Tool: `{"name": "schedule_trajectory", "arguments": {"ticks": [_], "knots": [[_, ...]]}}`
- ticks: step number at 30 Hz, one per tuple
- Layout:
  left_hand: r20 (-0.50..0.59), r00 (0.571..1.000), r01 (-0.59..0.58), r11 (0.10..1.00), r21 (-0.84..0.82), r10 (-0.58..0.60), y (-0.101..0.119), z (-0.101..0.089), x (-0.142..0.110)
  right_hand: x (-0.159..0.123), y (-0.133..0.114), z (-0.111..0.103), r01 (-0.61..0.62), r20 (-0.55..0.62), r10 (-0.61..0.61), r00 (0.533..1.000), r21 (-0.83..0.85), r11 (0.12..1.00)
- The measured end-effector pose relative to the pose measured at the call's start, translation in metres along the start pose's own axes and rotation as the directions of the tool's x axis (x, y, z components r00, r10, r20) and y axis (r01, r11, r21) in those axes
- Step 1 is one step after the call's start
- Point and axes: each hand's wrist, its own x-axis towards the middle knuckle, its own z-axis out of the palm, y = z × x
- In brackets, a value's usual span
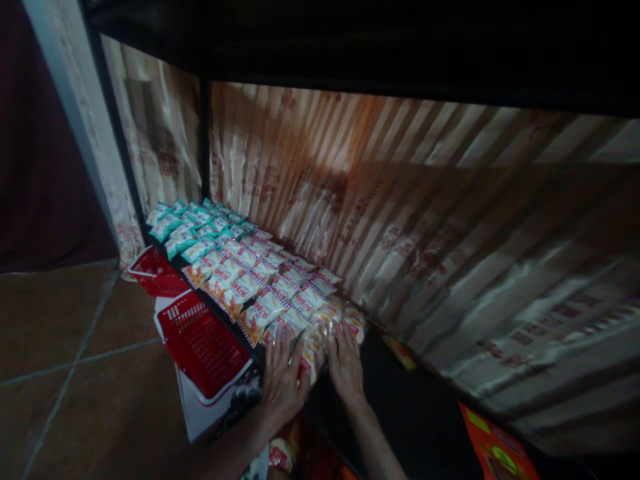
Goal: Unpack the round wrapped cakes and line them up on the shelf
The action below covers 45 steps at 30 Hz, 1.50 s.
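My left hand (285, 377) lies on the near end of the snack bags, its fingers stretched out and apart. To its right, my right hand (346, 365) rests with extended fingers against clear-wrapped snack packs (311, 350), which sit between and beyond both hands. White and orange snack bags with striped edges (260, 277) stand in overlapping rows just past my fingertips. Farther along the black shelf (385, 400) are rows of teal and white packets (193, 227). Neither hand is closed around a pack.
Red plastic baskets (205, 343) stand beside the shelf on the left, one near a white box (193, 407). A printed wrapping sheet (400, 220) backs the shelf. An orange package (495, 447) lies at lower right. The dark upper shelf (380, 50) hangs overhead.
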Motion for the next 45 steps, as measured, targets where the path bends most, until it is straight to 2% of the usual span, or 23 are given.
{"name": "schedule_trajectory", "arguments": {"ticks": [2, 8, 15, 18, 21, 30, 38, 45], "knots": [[0.001, 1.0, -0.03, 0.999, 0.02, 0.03, -0.006, 0.002, 0.003, 0.021, -0.001, 0.005, 0.026, 0.01, -0.025, 1.0, -0.046, 0.999], [0.042, 0.997, -0.069, 0.996, 0.048, 0.067, -0.012, 0.004, 0.004, 0.072, 0.007, 0.027, 0.005, 0.052, 0.003, 0.999, -0.149, 0.989], [0.115, 0.991, -0.07, 0.997, 0.041, 0.065, -0.011, 0.012, 0.002, 0.104, 0.007, 0.038, -0.035, 0.139, 0.073, 0.988, -0.254, 0.967], [0.103, 0.993, -0.056, 0.997, 0.052, 0.051, -0.013, 0.02, 0.001, 0.108, 0.008, 0.045, -0.025, 0.174, 0.077, 0.982, -0.282, 0.959], [0.098, 0.995, -0.042, 0.997, 0.071, 0.035, -0.014, 0.026, 0.0, 0.108, 0.009, 0.052, -0.007, 0.162, 0.059, 0.985, -0.304, 0.953], [0.14, 0.99, 0.001, 0.998, 0.06, -0.01, -0.013, 0.028, 0.0, 0.109, 0.005, 0.055, -0.002, 0.165, 0.049, 0.985, -0.272, 0.962], [0.153, 0.988, -0.019, 0.998, 0.067, 0.008, -0.014, 0.028, -0.003, 0.108, 0.009, 0.058, 0.015, 0.046, -0.003, 0.999, -0.26, 0.966], [0.221, 0.975, -0.013, 0.998, 0.069, -0.002, -0.015, 0.03, -0.001, 0.112, 0.012, 0.067, 0.029, 0.02, -0.025, 0.999, -0.244, 0.969]]}}
